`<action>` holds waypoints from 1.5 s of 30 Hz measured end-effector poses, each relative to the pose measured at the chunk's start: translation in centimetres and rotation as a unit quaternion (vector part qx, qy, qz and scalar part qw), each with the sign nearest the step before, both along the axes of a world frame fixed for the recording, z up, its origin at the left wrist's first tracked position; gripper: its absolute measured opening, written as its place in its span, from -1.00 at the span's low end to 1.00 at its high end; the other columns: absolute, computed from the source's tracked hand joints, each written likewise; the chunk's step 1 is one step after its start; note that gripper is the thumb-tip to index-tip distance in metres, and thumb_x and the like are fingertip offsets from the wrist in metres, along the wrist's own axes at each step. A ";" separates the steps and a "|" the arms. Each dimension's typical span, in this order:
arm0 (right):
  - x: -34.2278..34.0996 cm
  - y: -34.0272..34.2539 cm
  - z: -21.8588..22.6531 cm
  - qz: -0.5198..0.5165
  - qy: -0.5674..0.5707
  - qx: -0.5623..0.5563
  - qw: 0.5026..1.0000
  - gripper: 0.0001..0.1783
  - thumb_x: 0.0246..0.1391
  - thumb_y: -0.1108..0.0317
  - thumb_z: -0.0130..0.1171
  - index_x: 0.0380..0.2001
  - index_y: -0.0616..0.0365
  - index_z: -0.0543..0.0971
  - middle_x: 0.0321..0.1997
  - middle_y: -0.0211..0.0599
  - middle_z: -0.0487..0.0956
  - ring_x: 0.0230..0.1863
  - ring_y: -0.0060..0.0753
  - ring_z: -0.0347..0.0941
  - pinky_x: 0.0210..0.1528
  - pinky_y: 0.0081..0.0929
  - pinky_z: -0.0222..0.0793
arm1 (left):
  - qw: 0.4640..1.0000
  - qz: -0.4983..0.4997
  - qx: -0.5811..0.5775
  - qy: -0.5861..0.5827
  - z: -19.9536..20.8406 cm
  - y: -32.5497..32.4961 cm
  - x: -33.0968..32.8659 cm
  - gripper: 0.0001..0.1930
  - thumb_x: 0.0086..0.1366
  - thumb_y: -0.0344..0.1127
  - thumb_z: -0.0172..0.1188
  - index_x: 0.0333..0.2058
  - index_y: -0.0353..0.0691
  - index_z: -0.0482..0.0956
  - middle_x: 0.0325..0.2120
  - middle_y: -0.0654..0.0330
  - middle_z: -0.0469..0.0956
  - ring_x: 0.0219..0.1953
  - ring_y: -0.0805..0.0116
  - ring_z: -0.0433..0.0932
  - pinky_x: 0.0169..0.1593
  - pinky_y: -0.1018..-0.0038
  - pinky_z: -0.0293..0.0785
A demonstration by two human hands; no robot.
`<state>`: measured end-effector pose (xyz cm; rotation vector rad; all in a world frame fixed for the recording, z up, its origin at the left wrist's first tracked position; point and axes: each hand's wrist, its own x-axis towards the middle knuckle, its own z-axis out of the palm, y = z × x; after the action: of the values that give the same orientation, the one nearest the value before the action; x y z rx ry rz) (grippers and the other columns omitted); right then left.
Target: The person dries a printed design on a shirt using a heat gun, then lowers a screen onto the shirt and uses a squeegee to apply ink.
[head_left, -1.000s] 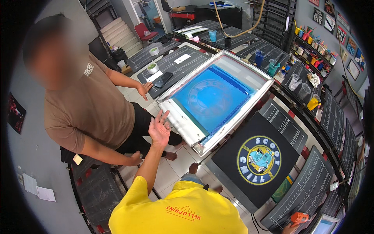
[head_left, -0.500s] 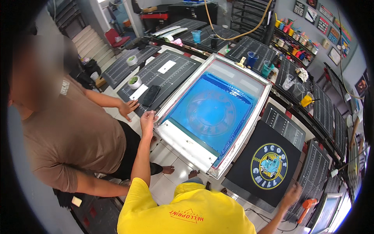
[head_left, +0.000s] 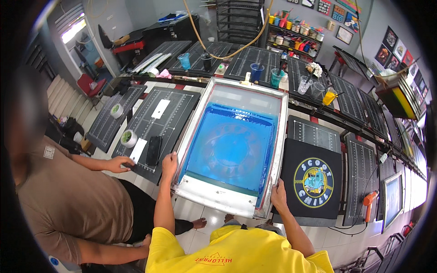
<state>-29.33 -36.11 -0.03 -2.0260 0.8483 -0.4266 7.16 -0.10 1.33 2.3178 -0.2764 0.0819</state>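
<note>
The right hand (head_left: pixel 278 193) is gripping the near right edge of a pale rectangular metal frame (head_left: pixel 280 132), while the left hand (head_left: pixel 170 163) is clasping its left edge. A long white bar (head_left: pixel 216 195) is lying across the near end, and translucent blue mesh (head_left: pixel 232 150) is stretching beyond it. Black cloth (head_left: pixel 296 154) bearing a round printed emblem (head_left: pixel 313 183) is lying to the right. Farther off, blue (head_left: pixel 257 73) and teal plastic cups (head_left: pixel 276 78) are standing on a dark surface (head_left: pixel 243 63).
</note>
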 end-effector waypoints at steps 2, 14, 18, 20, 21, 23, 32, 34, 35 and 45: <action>0.6 1.5 1.0 -0.006 0.013 -0.051 0.999 -0.46 0.21 0.48 -0.01 0.25 0.38 0.23 0.08 0.26 0.42 0.14 0.24 0.36 0.19 -0.02 0.25 | 1.000 0.009 -0.017 0.016 -0.8 -0.4 0.2 -0.53 0.38 -0.04 0.05 -0.38 -0.45 0.62 -0.44 -0.23 0.59 -0.30 -0.24 0.58 -0.19 0.04 0.41; -2.1 1.1 2.0 -0.090 -0.107 -0.008 0.990 -0.54 0.27 0.49 -0.09 0.21 0.41 0.33 0.10 0.14 0.45 0.16 0.06 0.38 0.21 -0.18 0.28 | 0.994 0.027 -0.110 0.008 2.3 -0.6 -5.3 -0.40 0.44 0.01 -0.01 -0.60 -0.47 0.35 -0.70 -0.03 0.27 -0.57 0.20 0.27 -0.39 0.15 0.20; -6.2 -1.9 4.5 -0.106 -0.126 0.018 0.986 -0.55 0.29 0.46 -0.10 0.21 0.38 0.38 0.15 0.10 0.52 0.16 -0.11 0.45 0.25 -0.34 0.28 | 0.985 0.035 -0.163 0.043 5.6 -2.5 -12.5 -0.42 0.49 -0.01 -0.06 -0.61 -0.40 0.29 -0.68 0.18 0.22 -0.52 0.38 0.17 -0.40 0.25 0.15; -8.7 -4.3 5.6 -0.113 -0.129 -0.002 0.985 -0.58 0.29 0.45 -0.09 0.16 0.36 0.44 0.06 0.06 0.58 0.09 -0.17 0.50 0.20 -0.37 0.32 | 0.981 0.043 -0.177 0.067 7.4 -4.2 -16.1 -0.43 0.50 -0.02 -0.07 -0.60 -0.38 0.31 -0.66 0.24 0.22 -0.51 0.39 0.17 -0.39 0.27 0.16; -10.4 -5.4 6.2 -0.128 -0.118 0.008 0.985 -0.60 0.29 0.45 -0.08 0.14 0.35 0.47 0.05 0.05 0.60 0.08 -0.17 0.51 0.18 -0.38 0.34 | 0.980 0.035 -0.184 0.062 7.3 -5.4 -17.6 -0.44 0.51 -0.03 -0.06 -0.59 -0.38 0.31 -0.66 0.23 0.23 -0.50 0.39 0.18 -0.39 0.28 0.17; -13.8 -7.4 8.3 -0.145 -0.117 0.019 0.982 -0.62 0.29 0.43 -0.05 0.10 0.36 0.51 0.02 0.04 0.61 0.05 -0.16 0.53 0.16 -0.37 0.36 | 0.978 0.031 -0.199 0.048 6.8 -7.3 -21.3 -0.46 0.51 -0.05 -0.06 -0.58 -0.39 0.32 -0.65 0.22 0.25 -0.49 0.40 0.18 -0.38 0.28 0.19; -32.7 -19.5 4.0 -0.204 -0.128 -0.019 0.970 -0.62 0.21 0.53 -0.04 0.06 0.35 0.56 -0.05 -0.03 0.66 -0.02 -0.24 0.57 0.09 -0.41 0.41 | 0.965 -0.030 -0.235 0.108 0.7 -19.4 -36.1 -0.58 0.45 -0.13 0.02 -0.43 -0.45 0.49 -0.53 0.15 0.48 -0.42 0.37 0.36 -0.28 0.28 0.31; -35.5 -21.3 3.3 -0.219 -0.130 0.016 0.967 -0.61 0.18 0.56 -0.03 0.05 0.36 0.57 -0.07 -0.05 0.67 -0.05 -0.29 0.58 0.07 -0.45 0.42 | 0.966 -0.039 -0.229 0.117 0.4 -21.6 -38.4 -0.54 0.47 -0.11 -0.02 -0.49 -0.42 0.44 -0.57 0.14 0.43 -0.44 0.35 0.34 -0.30 0.25 0.29; -36.6 -21.8 3.2 -0.224 -0.121 0.026 0.967 -0.61 0.16 0.57 -0.03 0.04 0.37 0.57 -0.07 -0.06 0.67 -0.06 -0.31 0.58 0.06 -0.46 0.42 | 0.969 -0.035 -0.215 0.119 0.3 -22.6 -39.3 -0.52 0.47 -0.09 -0.04 -0.51 -0.41 0.42 -0.59 0.14 0.41 -0.45 0.34 0.33 -0.31 0.24 0.28; -38.9 -24.5 1.3 -0.262 -0.116 0.072 0.955 -0.60 0.12 0.57 0.02 0.03 0.37 0.60 -0.10 -0.08 0.68 -0.10 -0.35 0.59 0.02 -0.50 0.44 | 0.977 -0.061 -0.134 0.154 -0.4 -26.6 -40.9 -0.47 0.48 -0.03 -0.10 -0.46 -0.45 0.49 -0.54 0.08 0.46 -0.40 0.30 0.38 -0.24 0.23 0.30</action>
<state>-68.19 -60.66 1.22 -1.5606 1.2279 -0.8533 -33.69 -26.74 0.93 2.0055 -0.2326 -0.2830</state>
